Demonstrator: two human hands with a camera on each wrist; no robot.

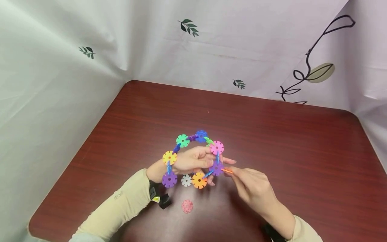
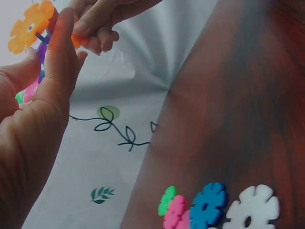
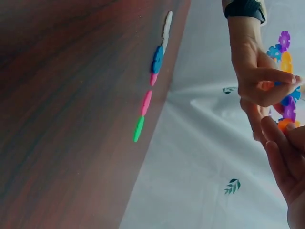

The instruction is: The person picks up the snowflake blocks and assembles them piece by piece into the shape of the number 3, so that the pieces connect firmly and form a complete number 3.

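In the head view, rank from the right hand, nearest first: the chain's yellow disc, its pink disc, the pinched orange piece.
Right hand:
1. Orange piece, pinched in it
2. Pink disc, upper right on the chain
3. Yellow disc, chain's left side

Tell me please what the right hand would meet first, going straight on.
The right hand would probably meet the nearer purple disc first, through the orange piece it pinches; they may already touch, depth is unclear.
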